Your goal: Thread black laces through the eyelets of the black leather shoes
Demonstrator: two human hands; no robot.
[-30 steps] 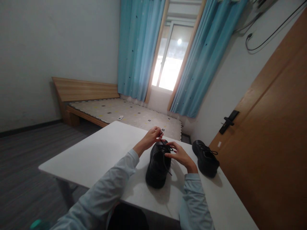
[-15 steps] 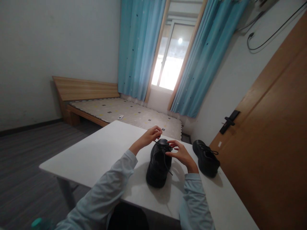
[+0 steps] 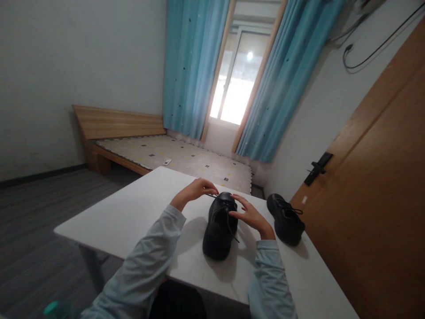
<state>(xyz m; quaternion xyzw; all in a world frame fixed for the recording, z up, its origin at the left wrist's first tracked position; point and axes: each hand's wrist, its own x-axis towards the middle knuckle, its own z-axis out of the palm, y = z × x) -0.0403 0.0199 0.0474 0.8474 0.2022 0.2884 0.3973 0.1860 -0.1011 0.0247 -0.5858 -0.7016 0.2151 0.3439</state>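
Note:
A black lace-up shoe (image 3: 217, 235) stands upright on the white table, its toe pointing away from me. Off to the shoe's left, my left hand (image 3: 199, 189) pinches the end of a dark shoelace (image 3: 211, 195) and holds it out sideways. My right hand (image 3: 250, 215) is at the shoe's right side, thumb by the opening and fingertips near the toe, gripping it lightly. Another lace end (image 3: 234, 232) hangs over the right side of the shoe. The matching black shoe (image 3: 288, 223) sits farther right, apart from both hands.
The white table (image 3: 133, 212) reaches toward a bed (image 3: 186, 153) with a bare patterned mattress. A wooden door (image 3: 375, 177) with a black handle stands close on the right. A bottle with a green cap (image 3: 51, 309) shows at the lower left.
My left hand has moved left and slightly down, drawing the shoelace away from the shoe. The lace loop near my right fingers no longer shows. My right hand has barely moved.

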